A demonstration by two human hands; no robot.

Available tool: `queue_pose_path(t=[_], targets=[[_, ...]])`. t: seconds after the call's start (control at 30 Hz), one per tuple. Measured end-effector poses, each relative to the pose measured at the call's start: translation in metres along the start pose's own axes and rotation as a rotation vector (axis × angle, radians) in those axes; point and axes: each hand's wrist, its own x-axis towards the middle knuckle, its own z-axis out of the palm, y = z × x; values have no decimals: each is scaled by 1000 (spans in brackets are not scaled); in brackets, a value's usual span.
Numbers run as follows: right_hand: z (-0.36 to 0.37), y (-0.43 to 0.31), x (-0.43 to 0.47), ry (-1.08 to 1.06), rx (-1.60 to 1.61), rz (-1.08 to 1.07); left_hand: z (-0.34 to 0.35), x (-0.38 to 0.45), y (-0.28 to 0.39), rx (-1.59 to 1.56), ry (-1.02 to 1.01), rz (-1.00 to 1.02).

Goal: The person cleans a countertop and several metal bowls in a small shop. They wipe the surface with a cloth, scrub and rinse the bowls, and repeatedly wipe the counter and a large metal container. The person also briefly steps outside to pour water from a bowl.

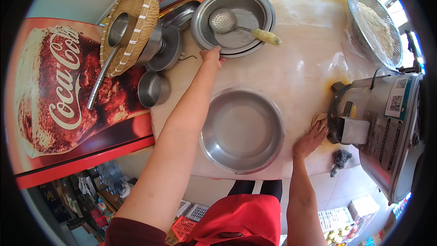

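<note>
My left hand (212,57) grips the near rim of stacked metal basins (199,32) at the back of the table. Across the upper basin rests a perforated skimmer (222,20), its pale handle over the rim. Under my right hand (310,142) is a tan cloth (319,119), pressed to the tabletop beside the foot of a metal machine (385,106); the fingers partly hide it. Between my arms sits a wide, shallow steel basin (243,128) with nothing visible inside. A dark wad of scouring wool (340,160) lies by the table's front edge.
A colander (396,37) with plastic-covered pale contents stands back right. At left are a wicker tray (146,17), a long-handled ladle (118,30), a metal pot (154,89) and a red Coca-Cola chest (68,92). Crates (336,218) stand on the floor below.
</note>
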Motion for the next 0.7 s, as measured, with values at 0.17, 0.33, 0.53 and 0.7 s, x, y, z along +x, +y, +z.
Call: queue_pose_path(t=[0.17, 0.33, 0.53, 0.7], targets=[[-4, -2, -2, -28, 17, -2, -24, -30, -26, 105, 124, 27], [-3, 12, 3, -11, -38, -9, -30, -92, -46, 682, 385, 319], [-5, 12, 4, -26, 19, 10, -38, -51, -5, 1058, 420, 374], [2, -2, -4, -28, 79, 8, -106, -7, 40, 866, 225, 230]])
